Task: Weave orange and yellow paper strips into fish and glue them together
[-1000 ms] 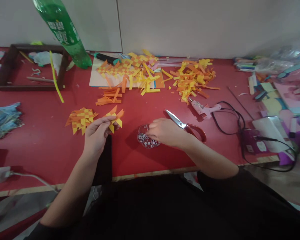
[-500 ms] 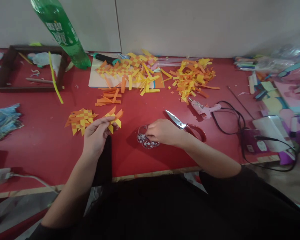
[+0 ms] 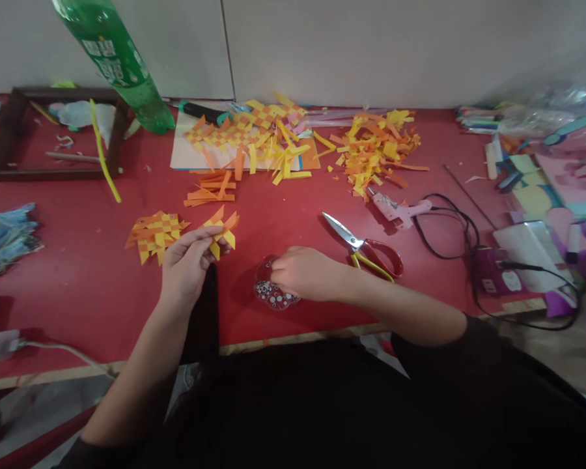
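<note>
My left hand (image 3: 188, 257) pinches a small woven paper fish (image 3: 221, 233) in yellow and orange, its pointed ends sticking out past the fingertips. Beside that hand, on the left, lies a pile of similar woven paper fish (image 3: 157, 236). My right hand (image 3: 303, 272) is over a clear plastic box (image 3: 279, 309) with rounded compartments, full of black-and-white googly eyes (image 3: 276, 296). Its fingers are bent together inside the box, and whatever they grip is hidden. Scissors (image 3: 356, 244) with red and yellow handles lie just beyond the right hand.
Orange and yellow paper strips (image 3: 381, 151) are heaped at the back, near a pink glue gun (image 3: 398, 210) with a black cord. A green bottle (image 3: 122, 71) stands by a dark wooden tray (image 3: 49, 174). A dark flat object (image 3: 202, 319) lies beneath my left forearm.
My right hand and the googly-eye box have shifted left and closer to me, uncovering the scissors' yellow handle. My left hand keeps its hold on the paper fish.
</note>
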The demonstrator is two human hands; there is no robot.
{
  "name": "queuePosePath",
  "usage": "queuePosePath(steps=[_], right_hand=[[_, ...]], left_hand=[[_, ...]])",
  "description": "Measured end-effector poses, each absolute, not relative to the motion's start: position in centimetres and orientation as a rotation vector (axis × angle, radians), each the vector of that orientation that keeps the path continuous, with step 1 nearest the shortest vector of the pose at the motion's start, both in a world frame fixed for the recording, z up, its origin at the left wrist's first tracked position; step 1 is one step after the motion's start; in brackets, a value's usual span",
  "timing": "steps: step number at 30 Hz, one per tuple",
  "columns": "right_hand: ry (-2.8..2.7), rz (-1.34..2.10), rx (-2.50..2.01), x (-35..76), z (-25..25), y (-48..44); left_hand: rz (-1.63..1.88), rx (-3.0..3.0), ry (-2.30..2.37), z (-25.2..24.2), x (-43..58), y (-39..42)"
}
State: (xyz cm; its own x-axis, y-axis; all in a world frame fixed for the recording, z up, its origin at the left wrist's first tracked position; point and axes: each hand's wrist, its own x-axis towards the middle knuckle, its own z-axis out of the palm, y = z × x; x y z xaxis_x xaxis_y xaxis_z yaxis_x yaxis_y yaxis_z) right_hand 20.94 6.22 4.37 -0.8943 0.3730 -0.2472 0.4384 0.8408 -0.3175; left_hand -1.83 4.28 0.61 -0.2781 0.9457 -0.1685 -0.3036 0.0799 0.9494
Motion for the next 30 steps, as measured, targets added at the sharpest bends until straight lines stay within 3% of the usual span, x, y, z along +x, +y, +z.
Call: queuePosePath(steps=[10,23,30], right_hand=[[2.898,-0.533,1.096,21.6,4.8,4.1],[3.113,-0.904,0.768,24.1,3.9,9.3],[3.089,-0.686,0.855,23.6,4.9,8.3]], left_hand=[[1.446,0.731,1.253,0.7,-1.7,4.1],[1.449,0.726,1.218,1.3,-1.5,4.2],[1.445,0.728,1.227,1.1,-1.6,4.1]])
